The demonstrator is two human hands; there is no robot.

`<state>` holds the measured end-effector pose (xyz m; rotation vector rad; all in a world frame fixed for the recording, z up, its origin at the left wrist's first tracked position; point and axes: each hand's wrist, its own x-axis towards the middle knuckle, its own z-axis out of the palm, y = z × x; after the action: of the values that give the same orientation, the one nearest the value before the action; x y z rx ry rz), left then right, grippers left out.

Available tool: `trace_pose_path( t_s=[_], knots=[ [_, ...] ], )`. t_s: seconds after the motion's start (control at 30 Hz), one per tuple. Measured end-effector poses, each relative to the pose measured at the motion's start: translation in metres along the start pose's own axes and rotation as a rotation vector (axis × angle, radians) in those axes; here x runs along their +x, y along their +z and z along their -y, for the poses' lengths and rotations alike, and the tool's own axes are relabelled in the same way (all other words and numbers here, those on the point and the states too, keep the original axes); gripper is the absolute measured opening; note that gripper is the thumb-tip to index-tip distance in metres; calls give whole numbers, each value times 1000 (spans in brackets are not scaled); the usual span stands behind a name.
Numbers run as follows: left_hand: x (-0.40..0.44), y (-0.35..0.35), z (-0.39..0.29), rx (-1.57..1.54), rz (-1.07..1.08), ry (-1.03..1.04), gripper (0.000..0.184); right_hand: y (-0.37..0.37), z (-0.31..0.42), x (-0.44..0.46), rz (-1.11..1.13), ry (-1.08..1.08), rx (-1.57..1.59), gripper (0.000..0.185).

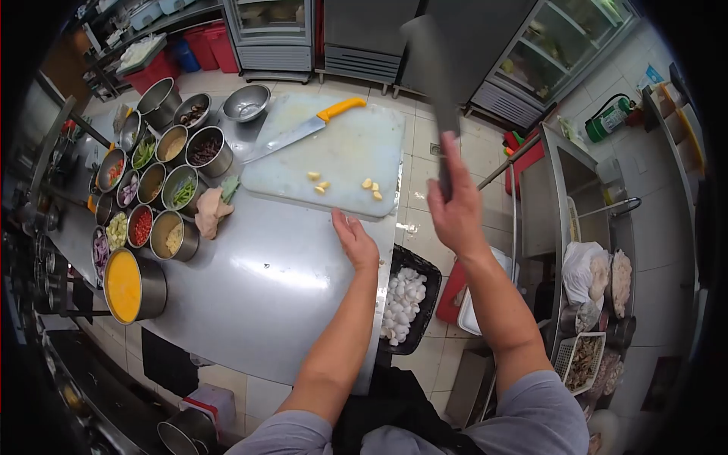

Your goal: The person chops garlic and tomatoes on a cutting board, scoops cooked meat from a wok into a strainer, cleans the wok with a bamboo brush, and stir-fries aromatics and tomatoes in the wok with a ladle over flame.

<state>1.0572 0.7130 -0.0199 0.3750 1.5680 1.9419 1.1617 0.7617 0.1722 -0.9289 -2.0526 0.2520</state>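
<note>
My right hand point(459, 216) is wrapped round the dark handle of a cleaver point(434, 72), raised upright off the right side of the cutting board point(334, 152). Motion blurs its broad blade. My left hand point(355, 241) is at the board's near edge, fingers stretched out and holding nothing. Peeled garlic cloves point(371, 185) lie on the board in two small groups, just beyond my left hand. Farther back, a knife with a yellow handle point(343, 108) rests across the board, its blade pointing left.
Metal pots of chopped ingredients crowd the steel table's left side, with a pot of yellow liquid point(125, 284) nearest. A pale piece of raw meat point(212, 212) lies beside them. An empty bowl point(246, 103) stands behind. Below the right edge is a black crate point(426, 303) of white pieces.
</note>
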Motion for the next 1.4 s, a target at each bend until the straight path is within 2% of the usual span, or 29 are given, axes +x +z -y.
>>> trace_pose_path(
  t_s=[0.07,0.1,0.13,0.17,0.2,0.23,0.27,0.33,0.4,0.43,0.47,0.5,0.53,0.6,0.63,0.67,0.73,0.77,0.83,0.87,0.93,1.0,1.07,1.2,1.27,1.3,1.33,1.37,1.4],
  knots=[
    [0,10,-2,-16,-22,8,56,14,-14,-18,-232,-84,48,79],
    [5,20,4,-16,-25,13,56,39,-46,-57,5,83,-9,74],
    [12,33,16,249,-84,116,59,55,-63,-80,245,247,-67,70],
    [8,40,28,524,-149,197,62,59,-63,-92,606,287,-262,65],
    [21,52,22,529,-149,211,62,70,-64,-92,935,314,-453,61],
    [26,76,16,479,-184,172,65,74,-84,-84,955,274,-472,61],
    [4,60,16,497,-169,112,67,81,-89,-115,972,319,-372,62],
    [14,69,11,457,-208,153,67,81,-89,-105,912,328,-271,71],
    [6,49,2,437,-110,55,67,73,-73,-87,933,364,-205,81],
    [9,36,3,415,-70,70,68,73,-80,-83,917,357,-202,81],
    [14,22,6,418,-63,84,68,73,-95,-84,864,372,-49,83],
    [20,7,2,472,-54,232,67,73,-105,-84,812,386,102,85],
    [26,-8,0,528,-45,374,67,65,-100,-73,807,394,106,85],
    [43,-24,-30,490,29,333,66,34,-77,-38,793,828,508,86],
    [56,-27,-43,442,93,298,66,32,-76,-35,722,877,675,85],
    [71,-31,-46,446,94,297,66,30,-78,-32,722,880,678,85],
    [97,-34,-53,886,172,324,65,28,-83,-28,718,923,841,84],
    [106,-34,-58,887,174,321,65,28,-85,-29,739,947,865,84],
    [112,-27,-83,1138,195,173,59,30,-91,-35,756,993,903,83],
    [111,-21,-86,1136,195,174,59,33,-95,-37,771,1036,945,83],
    [104,-5,-86,1014,315,565,53,42,-102,-43,752,1044,970,83],
    [93,28,-64,785,466,765,46,48,-102,-49,735,1057,996,83],
    [91,60,-34,595,442,935,33,51,-98,-50,673,1083,1141,85],
    [108,79,1,711,433,846,23,49,-93,-52,576,1154,1311,86],
    [114,70,-2,842,485,775,19,37,-99,-52,407,1019,1232,84],
    [113,61,-14,858,479,768,19,24,-94,-48,419,995,1121,83],
    [113,50,-36,865,403,872,22,12,-94,-50,419,1000,1137,83],
    [114,41,-55,866,336,982,25,-1,-95,-54,599,1005,1000,83],
    [120,25,-67,963,332,861,30,-11,-95,-58,771,1001,852,82]
  ],
)
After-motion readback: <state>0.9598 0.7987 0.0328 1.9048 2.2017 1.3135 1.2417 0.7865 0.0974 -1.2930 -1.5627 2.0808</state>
